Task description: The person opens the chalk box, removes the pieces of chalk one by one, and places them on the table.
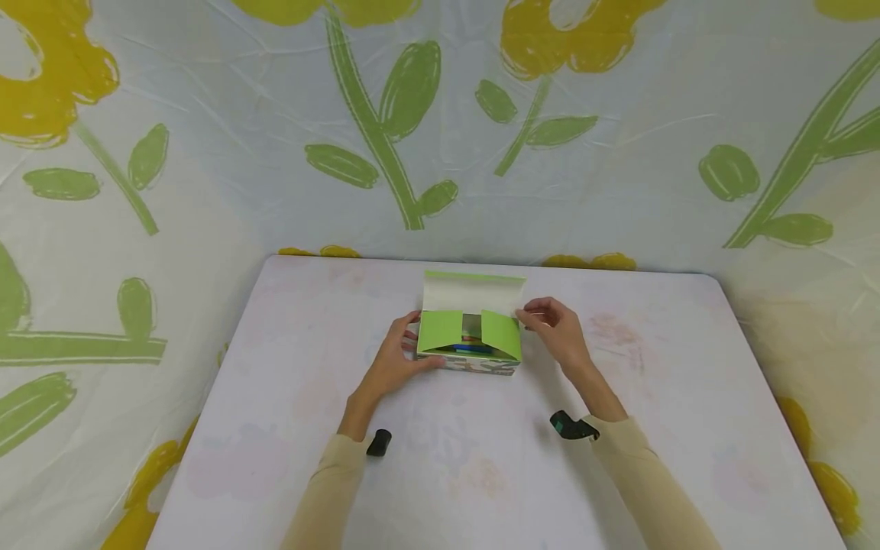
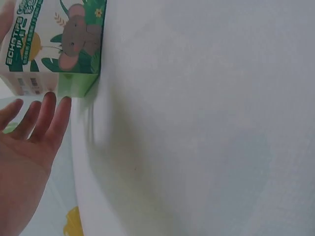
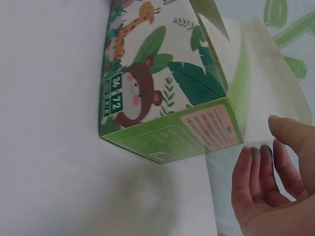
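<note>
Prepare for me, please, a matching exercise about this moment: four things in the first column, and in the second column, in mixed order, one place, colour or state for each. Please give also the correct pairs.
Column 1
1. left hand
2. lid
3. sleeves
4. right hand

Column 2
A. beige
B. beside the right edge of the raised part
C. at the left end of the box
D. standing up at the back, with a white side showing

Right pairs: 1-C, 2-D, 3-A, 4-B
</note>
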`<act>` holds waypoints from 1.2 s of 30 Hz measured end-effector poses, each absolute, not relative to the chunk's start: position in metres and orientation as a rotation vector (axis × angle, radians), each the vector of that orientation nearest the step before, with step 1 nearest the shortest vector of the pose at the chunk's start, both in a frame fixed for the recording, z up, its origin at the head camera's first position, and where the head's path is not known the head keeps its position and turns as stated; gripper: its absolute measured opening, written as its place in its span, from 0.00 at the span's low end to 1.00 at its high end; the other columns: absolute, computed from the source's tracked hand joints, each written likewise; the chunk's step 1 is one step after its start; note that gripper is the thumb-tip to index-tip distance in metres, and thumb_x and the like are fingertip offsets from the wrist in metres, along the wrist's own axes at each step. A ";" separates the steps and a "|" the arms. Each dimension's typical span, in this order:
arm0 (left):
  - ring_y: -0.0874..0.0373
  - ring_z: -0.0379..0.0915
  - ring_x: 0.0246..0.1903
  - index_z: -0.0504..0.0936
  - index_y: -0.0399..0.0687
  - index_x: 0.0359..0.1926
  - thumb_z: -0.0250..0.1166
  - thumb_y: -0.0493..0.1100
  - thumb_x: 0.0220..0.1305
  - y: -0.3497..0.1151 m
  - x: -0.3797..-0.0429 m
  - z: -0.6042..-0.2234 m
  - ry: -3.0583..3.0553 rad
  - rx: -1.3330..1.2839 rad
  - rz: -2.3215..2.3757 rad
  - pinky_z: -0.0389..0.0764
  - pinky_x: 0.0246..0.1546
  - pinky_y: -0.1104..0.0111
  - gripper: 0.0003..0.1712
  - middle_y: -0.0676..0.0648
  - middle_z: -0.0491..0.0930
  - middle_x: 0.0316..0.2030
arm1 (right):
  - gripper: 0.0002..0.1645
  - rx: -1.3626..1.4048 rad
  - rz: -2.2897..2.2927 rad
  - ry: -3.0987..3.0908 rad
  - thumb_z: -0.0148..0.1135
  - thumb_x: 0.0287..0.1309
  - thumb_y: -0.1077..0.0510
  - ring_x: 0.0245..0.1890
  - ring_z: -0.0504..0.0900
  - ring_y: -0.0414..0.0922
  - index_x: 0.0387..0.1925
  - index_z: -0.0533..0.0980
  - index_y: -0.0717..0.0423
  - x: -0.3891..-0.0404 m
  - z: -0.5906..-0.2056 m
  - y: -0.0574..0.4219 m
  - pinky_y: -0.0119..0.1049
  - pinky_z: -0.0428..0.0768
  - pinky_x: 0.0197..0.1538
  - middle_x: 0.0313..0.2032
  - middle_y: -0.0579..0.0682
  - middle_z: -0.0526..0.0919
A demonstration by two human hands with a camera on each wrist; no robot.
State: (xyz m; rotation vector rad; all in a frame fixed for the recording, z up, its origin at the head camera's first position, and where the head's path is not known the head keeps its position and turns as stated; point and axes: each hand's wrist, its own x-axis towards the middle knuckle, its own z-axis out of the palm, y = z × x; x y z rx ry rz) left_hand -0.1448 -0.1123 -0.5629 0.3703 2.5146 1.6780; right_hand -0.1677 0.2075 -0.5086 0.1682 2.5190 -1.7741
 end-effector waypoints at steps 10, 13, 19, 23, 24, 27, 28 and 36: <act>0.51 0.73 0.50 0.69 0.44 0.71 0.79 0.51 0.58 -0.102 -0.129 -0.550 2.706 0.412 1.720 0.80 0.51 0.56 0.45 0.43 0.71 0.62 | 0.22 -0.025 -1.799 2.678 0.71 0.66 0.51 0.49 0.80 0.46 0.54 0.79 0.61 -0.140 -0.518 0.203 0.22 0.77 0.52 0.50 0.57 0.83; 0.50 0.73 0.49 0.71 0.43 0.68 0.80 0.48 0.57 -0.100 -0.127 -0.548 2.742 0.426 1.725 0.80 0.49 0.56 0.42 0.42 0.72 0.60 | 0.21 -0.125 -1.861 2.687 0.71 0.65 0.59 0.53 0.79 0.55 0.55 0.78 0.66 -0.133 -0.522 0.200 0.33 0.80 0.57 0.53 0.61 0.82; 0.49 0.73 0.47 0.74 0.42 0.64 0.79 0.47 0.58 -0.096 -0.125 -0.546 2.798 0.421 1.725 0.81 0.48 0.56 0.36 0.42 0.73 0.55 | 0.27 -0.320 -1.823 2.775 0.76 0.55 0.68 0.56 0.75 0.60 0.55 0.76 0.69 -0.120 -0.528 0.190 0.53 0.77 0.59 0.54 0.64 0.78; 0.43 0.74 0.46 0.76 0.41 0.62 0.79 0.45 0.59 -0.093 -0.124 -0.543 2.805 0.409 1.748 0.81 0.47 0.57 0.33 0.42 0.74 0.54 | 0.28 -0.415 -1.739 2.852 0.81 0.50 0.65 0.56 0.75 0.53 0.53 0.79 0.62 -0.117 -0.530 0.185 0.48 0.76 0.58 0.53 0.58 0.78; 0.42 0.74 0.46 0.76 0.40 0.61 0.79 0.45 0.59 -0.093 -0.124 -0.543 2.813 0.406 1.748 0.81 0.47 0.58 0.32 0.42 0.74 0.53 | 0.28 -0.431 -1.725 2.866 0.81 0.49 0.64 0.56 0.75 0.52 0.52 0.80 0.61 -0.117 -0.531 0.184 0.46 0.77 0.58 0.53 0.57 0.78; 0.44 0.74 0.45 0.78 0.40 0.59 0.79 0.43 0.59 -0.091 -0.124 -0.543 2.837 0.399 1.742 0.81 0.45 0.61 0.30 0.42 0.74 0.53 | 0.27 -0.463 -1.705 2.910 0.82 0.49 0.64 0.55 0.75 0.51 0.51 0.80 0.60 -0.117 -0.532 0.183 0.41 0.77 0.58 0.51 0.55 0.79; 0.46 0.74 0.44 0.79 0.39 0.58 0.79 0.43 0.59 -0.091 -0.124 -0.543 2.844 0.399 1.743 0.80 0.45 0.61 0.29 0.41 0.74 0.53 | 0.26 -0.470 -1.704 2.922 0.82 0.49 0.64 0.55 0.76 0.51 0.51 0.80 0.61 -0.118 -0.533 0.183 0.40 0.78 0.57 0.51 0.56 0.79; 0.50 0.75 0.42 0.82 0.40 0.53 0.79 0.44 0.59 -0.088 -0.125 -0.544 2.912 0.400 1.739 0.82 0.43 0.58 0.24 0.42 0.75 0.50 | 0.24 -0.484 -1.706 2.969 0.81 0.49 0.65 0.51 0.78 0.52 0.48 0.81 0.62 -0.123 -0.534 0.182 0.40 0.80 0.55 0.47 0.55 0.80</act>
